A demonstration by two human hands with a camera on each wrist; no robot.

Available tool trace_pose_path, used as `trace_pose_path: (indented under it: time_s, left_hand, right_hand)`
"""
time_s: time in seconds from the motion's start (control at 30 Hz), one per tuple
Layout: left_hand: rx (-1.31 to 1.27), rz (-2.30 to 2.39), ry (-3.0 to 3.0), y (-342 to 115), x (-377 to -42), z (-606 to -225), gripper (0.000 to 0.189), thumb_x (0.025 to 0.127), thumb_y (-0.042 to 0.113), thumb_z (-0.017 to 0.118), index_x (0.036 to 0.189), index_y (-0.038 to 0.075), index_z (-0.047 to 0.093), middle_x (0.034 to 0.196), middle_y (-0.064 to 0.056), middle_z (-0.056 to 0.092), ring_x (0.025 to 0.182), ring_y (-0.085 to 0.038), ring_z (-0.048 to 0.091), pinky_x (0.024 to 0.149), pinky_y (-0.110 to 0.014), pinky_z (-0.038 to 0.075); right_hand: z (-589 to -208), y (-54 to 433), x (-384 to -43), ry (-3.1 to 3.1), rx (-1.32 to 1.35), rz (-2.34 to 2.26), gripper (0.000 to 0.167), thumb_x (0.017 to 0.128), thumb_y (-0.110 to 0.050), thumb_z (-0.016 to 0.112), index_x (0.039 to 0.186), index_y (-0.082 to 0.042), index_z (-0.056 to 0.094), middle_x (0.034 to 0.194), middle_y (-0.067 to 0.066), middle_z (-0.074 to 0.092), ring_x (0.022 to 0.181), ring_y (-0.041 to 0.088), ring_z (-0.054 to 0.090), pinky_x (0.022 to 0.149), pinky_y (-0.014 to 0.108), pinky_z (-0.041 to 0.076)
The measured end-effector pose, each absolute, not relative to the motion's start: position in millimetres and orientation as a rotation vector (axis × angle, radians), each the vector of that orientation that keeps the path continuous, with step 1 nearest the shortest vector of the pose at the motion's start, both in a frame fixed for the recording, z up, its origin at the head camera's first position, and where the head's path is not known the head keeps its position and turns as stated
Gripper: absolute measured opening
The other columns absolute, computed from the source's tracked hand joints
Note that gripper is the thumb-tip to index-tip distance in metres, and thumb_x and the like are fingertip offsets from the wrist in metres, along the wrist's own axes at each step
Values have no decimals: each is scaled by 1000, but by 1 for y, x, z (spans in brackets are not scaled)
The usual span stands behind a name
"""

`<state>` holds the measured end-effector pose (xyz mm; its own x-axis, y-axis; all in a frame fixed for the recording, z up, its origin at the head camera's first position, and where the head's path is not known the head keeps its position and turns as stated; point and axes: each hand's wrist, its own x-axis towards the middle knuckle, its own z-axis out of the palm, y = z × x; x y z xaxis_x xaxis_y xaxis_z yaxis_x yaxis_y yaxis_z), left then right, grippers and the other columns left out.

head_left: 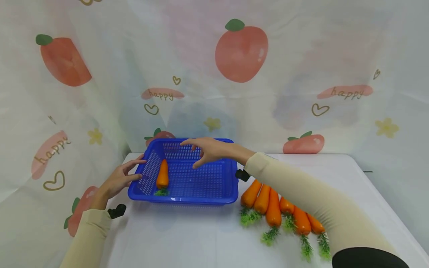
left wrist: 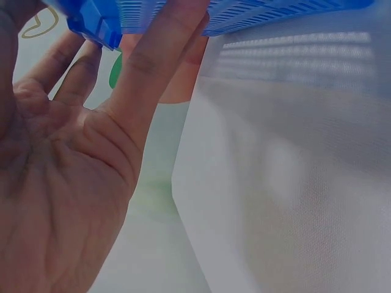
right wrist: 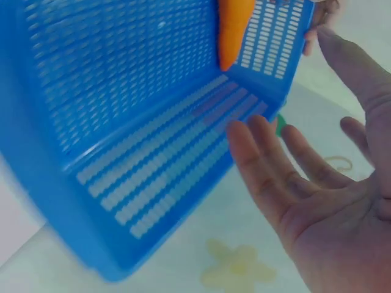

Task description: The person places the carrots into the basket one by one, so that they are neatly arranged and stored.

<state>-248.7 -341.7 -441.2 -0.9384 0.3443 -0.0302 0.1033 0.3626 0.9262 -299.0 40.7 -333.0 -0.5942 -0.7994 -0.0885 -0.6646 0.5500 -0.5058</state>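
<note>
We log 1 carrot (head_left: 162, 175) in blue basket (head_left: 184, 200), L side; other carrots (head_left: 273, 208) R of it. Carrots prob. light, stiff, slick: we'd grip mid-body, not leaf tufts (head_left: 269, 236). Basket prob. light, slightly flexible; hold at rim (head_left: 207, 201). L hand (head_left: 117, 180): fingers relaxed, touching rim. R hand (head_left: 212, 147): fingers spread, unloaded, above basket. Surface: white table (head_left: 181, 238); fruit-print backdrop (head_left: 201, 56) behind.
</note>
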Motion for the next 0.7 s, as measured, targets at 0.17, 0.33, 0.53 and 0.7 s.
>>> trace_pose_path:
  time_s: [0.17, 0.33, 0.53, 0.7]
  left_hand:
    - [392, 1596, 2420, -341, -248, -442, 58, 100, 16, 65, 154, 11, 44, 173, -4, 12, 150, -53, 19, 94, -60, 55]
    - [384, 1593, 2428, -342, -249, -442, 57, 101, 16, 64, 154, 11, 44, 173, -3, 12, 151, -52, 18, 95, -62, 54]
    - [386, 1607, 2412, -341, -248, -442, 59, 101, 16, 65, 155, 10, 43, 173, -4, 12, 151, -52, 18, 94, -61, 54]
    - [400, 1616, 2408, -341, -247, -441, 58, 101, 15, 65, 154, 8, 43, 173, -4, 12, 152, -51, 15, 94, -64, 53]
  right_hand:
    - [-326, 77, -290, 2540, -1218, -704, 85, 89, -29, 82, 160, -16, 37, 141, 15, 56, 108, 30, 67, 90, 39, 58]
    - [-324, 119, -279, 2593, -1190, -794, 83, 89, -25, 82, 159, -15, 39, 144, 15, 55, 114, 31, 65, 90, 43, 59]
    - [-325, 171, -267, 2722, -1121, -814, 82, 86, -24, 85, 157, -17, 43, 138, 16, 58, 108, 31, 66, 76, 36, 62]
    - [-326, 215, -257, 2817, -1029, -805, 84, 85, -26, 87, 156, -20, 44, 137, 14, 59, 107, 28, 67, 79, 40, 63]
